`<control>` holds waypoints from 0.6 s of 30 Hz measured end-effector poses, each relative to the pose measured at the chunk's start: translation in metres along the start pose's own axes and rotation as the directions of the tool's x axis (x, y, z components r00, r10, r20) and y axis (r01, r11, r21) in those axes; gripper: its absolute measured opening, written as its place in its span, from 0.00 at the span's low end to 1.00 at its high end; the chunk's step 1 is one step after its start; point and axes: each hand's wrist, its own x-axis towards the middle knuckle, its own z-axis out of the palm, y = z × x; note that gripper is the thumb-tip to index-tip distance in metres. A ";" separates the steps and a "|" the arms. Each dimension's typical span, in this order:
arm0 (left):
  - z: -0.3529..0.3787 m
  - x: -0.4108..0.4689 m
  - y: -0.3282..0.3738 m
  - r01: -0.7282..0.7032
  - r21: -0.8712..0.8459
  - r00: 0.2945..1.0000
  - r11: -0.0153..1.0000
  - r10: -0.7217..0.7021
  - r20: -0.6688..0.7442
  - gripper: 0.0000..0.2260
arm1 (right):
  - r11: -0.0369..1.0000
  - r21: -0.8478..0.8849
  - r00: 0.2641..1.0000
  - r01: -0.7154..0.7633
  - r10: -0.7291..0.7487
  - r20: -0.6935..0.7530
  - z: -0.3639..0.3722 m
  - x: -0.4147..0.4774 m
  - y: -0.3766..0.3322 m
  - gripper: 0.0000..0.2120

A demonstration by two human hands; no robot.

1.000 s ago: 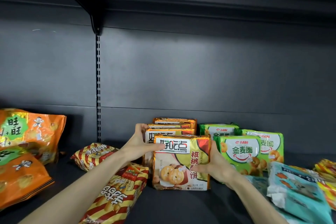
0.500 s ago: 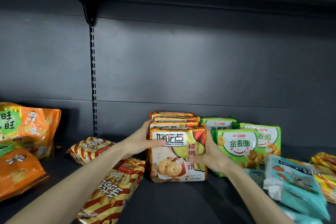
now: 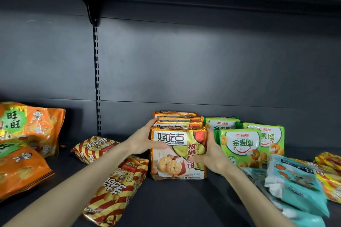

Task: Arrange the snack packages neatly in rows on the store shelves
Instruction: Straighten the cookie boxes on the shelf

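four gold walnut cookie packs (image 3: pixel 178 153) stand upright in a file at the centre of the dark shelf (image 3: pixel 175 202), one behind another, only the top edges of the rear three showing. both hands clasp the front pack from its sides. the left hand (image 3: pixel 143 140), at nine o'clock of the pack, has its thumb laid across the front face and its fingers curled behind the upper left corner. the right hand (image 3: pixel 212 156), at three o'clock, presses its palm on the right edge with the thumb on the printed front; its fingers are hidden behind the pack. both forearms reach in from the lower frame.

touching the right hand at three o'clock stand green ring-biscuit packs (image 3: pixel 241 145), upright in two short files. at four o'clock, teal snack bags (image 3: pixel 295 184) lie tumbled flat, with yellow and red packets (image 3: pixel 330 175) beyond them at the right edge. at seven o'clock, a red and gold striped bag (image 3: pixel 118 190) lies flat under the left forearm, and a second striped bag (image 3: pixel 96 147) lies at nine o'clock, near the slotted upright (image 3: pixel 97 79). far out at nine o'clock, large orange rice-cracker bags (image 3: pixel 31 129) lean and sprawl in a loose heap.
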 end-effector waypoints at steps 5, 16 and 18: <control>0.004 -0.001 0.002 -0.050 0.042 0.997 0.998 0.052 -0.056 0.41 | 1.000 -0.002 0.998 0.020 -0.020 -0.053 0.002 0.001 0.005 0.43; 0.001 0.006 -0.004 -0.026 0.046 1.000 0.999 0.025 0.009 0.49 | 1.000 0.002 0.989 0.022 -0.021 -0.148 0.008 0.009 0.014 0.36; 0.001 0.008 -0.006 -0.019 0.065 1.000 0.998 0.019 -0.007 0.48 | 1.000 0.001 0.987 0.027 -0.026 -0.158 0.010 0.010 0.015 0.36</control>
